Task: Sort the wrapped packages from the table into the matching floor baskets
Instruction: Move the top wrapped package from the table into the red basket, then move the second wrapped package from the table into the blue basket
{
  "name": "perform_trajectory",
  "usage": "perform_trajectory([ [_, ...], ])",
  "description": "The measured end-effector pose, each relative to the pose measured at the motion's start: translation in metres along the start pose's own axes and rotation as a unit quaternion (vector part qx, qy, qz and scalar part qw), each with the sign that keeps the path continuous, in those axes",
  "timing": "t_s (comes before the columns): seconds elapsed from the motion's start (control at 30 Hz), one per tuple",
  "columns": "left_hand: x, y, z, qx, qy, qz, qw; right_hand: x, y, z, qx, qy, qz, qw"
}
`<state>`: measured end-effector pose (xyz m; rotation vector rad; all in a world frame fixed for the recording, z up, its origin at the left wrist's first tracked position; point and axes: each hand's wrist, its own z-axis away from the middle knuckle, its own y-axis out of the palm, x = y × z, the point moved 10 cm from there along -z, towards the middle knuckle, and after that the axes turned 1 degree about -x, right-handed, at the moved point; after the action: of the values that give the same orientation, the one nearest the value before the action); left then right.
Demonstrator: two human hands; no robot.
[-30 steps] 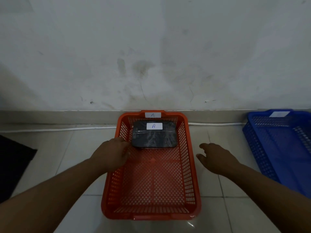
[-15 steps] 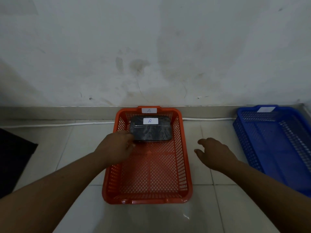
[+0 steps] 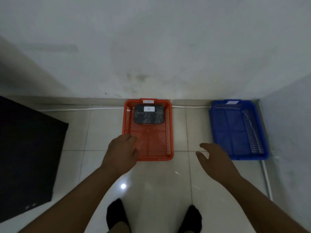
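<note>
A black wrapped package with a white label marked A lies at the far end of the orange basket, which stands on the floor against the wall. An empty blue basket stands to its right. My left hand hovers over the orange basket's near left corner, fingers loosely curled, holding nothing. My right hand hangs between the two baskets with fingers spread and empty.
A dark mat covers the floor at the left. A white cable runs along the wall base and down the right side. My two feet in dark socks stand on the glossy tiles below.
My left hand has let go of the package and drawn back from it. The view has pulled up and away, so both baskets look smaller and my feet show.
</note>
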<state>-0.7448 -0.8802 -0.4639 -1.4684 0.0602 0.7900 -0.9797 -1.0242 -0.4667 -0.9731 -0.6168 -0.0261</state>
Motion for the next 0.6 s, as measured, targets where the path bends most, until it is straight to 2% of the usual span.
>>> perform_trajectory([
  [0.3, -0.103, -0.2, 0.064, -0.01, 0.049, 0.006, 0.999, 0.113, -0.144, 0.127, -0.036, 0.026, -0.05, 0.998],
  [0.47, -0.125, -0.286, 0.117, -0.051, 0.061, -0.025, 0.996, 0.154, -0.194, 0.181, -0.047, 0.03, -0.078, 0.995],
  [0.6, -0.136, -0.333, 0.164, -0.092, 0.042, -0.032, 0.994, 0.187, -0.214, 0.218, -0.029, -0.008, -0.054, 0.998],
])
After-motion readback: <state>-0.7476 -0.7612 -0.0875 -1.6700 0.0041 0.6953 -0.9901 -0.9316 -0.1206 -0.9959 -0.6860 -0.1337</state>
